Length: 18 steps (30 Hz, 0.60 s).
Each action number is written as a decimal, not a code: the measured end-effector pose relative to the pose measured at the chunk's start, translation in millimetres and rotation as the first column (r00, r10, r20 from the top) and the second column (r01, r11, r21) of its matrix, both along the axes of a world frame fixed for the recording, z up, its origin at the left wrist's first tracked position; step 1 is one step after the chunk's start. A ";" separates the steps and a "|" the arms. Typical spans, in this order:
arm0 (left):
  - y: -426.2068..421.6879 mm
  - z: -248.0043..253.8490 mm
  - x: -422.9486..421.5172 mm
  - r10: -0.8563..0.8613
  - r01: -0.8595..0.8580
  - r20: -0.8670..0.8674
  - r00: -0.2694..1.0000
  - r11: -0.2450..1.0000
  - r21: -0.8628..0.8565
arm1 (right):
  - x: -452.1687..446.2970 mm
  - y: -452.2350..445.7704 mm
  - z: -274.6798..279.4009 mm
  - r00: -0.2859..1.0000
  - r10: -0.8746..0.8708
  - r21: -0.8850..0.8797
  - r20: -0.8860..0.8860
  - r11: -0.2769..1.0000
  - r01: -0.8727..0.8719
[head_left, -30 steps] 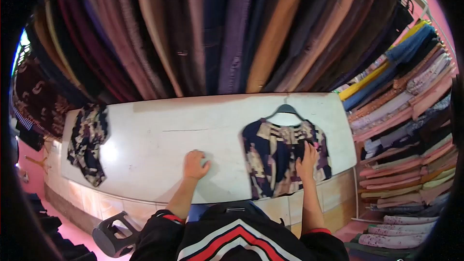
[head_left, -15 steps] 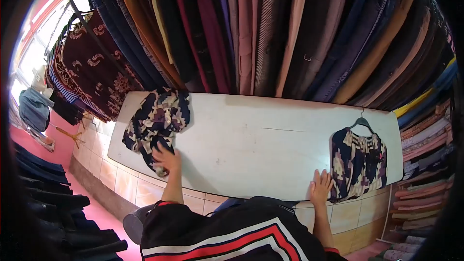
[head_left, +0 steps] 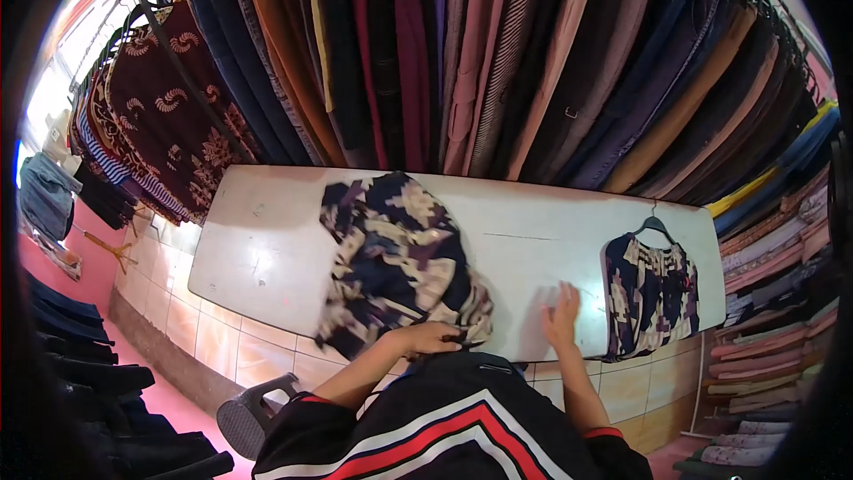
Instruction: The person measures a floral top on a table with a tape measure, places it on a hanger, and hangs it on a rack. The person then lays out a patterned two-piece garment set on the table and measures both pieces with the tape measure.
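A crumpled navy, cream and purple patterned garment (head_left: 400, 253) lies across the left-centre of the white table (head_left: 533, 258), its lower part hanging near the front edge. My left hand (head_left: 433, 338) is closed on its lower right part, close to my body. Open and holding nothing, my right hand (head_left: 562, 313) is just above the table, between the two garments, its fingers slightly blurred. A second garment of the same pattern (head_left: 653, 293) lies flat at the table's right end, with a black hanger (head_left: 655, 227) in its neckline.
Trousers (head_left: 462, 63) hang in a dense row behind the table. Patterned clothes (head_left: 169, 98) hang at the left. Folded clothes (head_left: 773, 329) are stacked at the right, and dark jeans (head_left: 107, 391) at the lower left. A dark stool (head_left: 249, 418) stands left of me.
The crumpled garment has moved right from the table's left end and spread out. My left hand has moved right and closed on it. My right hand has shifted slightly left, away from the hangered garment.
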<state>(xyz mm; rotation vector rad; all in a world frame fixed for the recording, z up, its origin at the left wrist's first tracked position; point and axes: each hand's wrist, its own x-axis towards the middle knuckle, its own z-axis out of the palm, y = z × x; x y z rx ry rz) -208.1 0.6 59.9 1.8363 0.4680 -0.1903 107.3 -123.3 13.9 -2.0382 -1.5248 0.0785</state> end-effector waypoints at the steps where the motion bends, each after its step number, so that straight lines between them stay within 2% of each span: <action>1: 2.6 -0.9 -2.0 0.139 -0.142 0.090 0.986 0.989 0.031 | -13.3 14.2 12.3 0.992 0.115 0.030 -0.053 0.993 -0.113; 3: 11.5 -4.0 -19.9 0.391 -0.418 0.273 0.879 0.907 0.046 | -41.1 37.2 26.4 0.956 0.270 0.086 -0.118 0.961 -0.261; 4: 16.5 -0.3 -29.2 0.486 -0.542 0.250 0.838 0.795 0.271 | -54.6 45.9 38.0 0.927 0.349 0.050 -0.136 0.937 -0.345; 5: 19.1 6.0 -34.4 0.576 -0.617 0.252 0.778 0.623 0.480 | -66.2 51.1 47.4 0.892 0.424 0.016 -0.157 0.904 -0.427; 7: 9.8 12.7 -34.8 0.719 -0.667 0.380 0.582 0.154 0.729 | -82.5 52.6 46.2 0.853 0.498 -0.190 -0.156 0.832 -0.521; 8: 10.4 -12.7 -39.9 0.779 -0.646 0.313 0.544 0.151 0.748 | -83.5 49.5 28.1 0.844 0.535 -0.192 -0.044 0.824 -0.532; 11: 5.3 -28.6 -53.8 0.787 -0.544 0.079 0.612 0.347 0.764 | -81.3 19.3 4.6 0.817 0.496 -0.205 -0.294 0.802 -0.561; 12: 2.8 -38.1 -58.2 0.746 -0.579 0.165 0.645 0.336 0.742 | -78.4 10.3 7.4 0.782 0.510 -0.266 -0.358 0.747 -0.609; 14: -8.1 -24.1 -61.6 0.729 -0.592 0.230 0.644 0.286 0.754 | -73.9 -6.7 30.0 0.708 0.516 -0.371 -0.483 0.612 -0.699; 16: -22.0 -16.1 -68.6 0.713 -0.610 0.323 0.623 0.185 0.770 | -59.8 -3.4 46.0 0.671 0.486 -0.315 -0.560 0.624 -0.715; 17: -27.7 -20.6 -74.0 0.738 -0.657 0.346 0.579 0.172 0.734 | -54.9 0.5 51.8 0.649 0.471 -0.285 -0.598 0.632 -0.721; 18: -33.6 -26.0 -80.1 0.762 -0.699 0.365 0.536 0.157 0.698 | -50.0 9.8 47.0 0.686 0.444 -0.218 -0.576 0.726 -0.652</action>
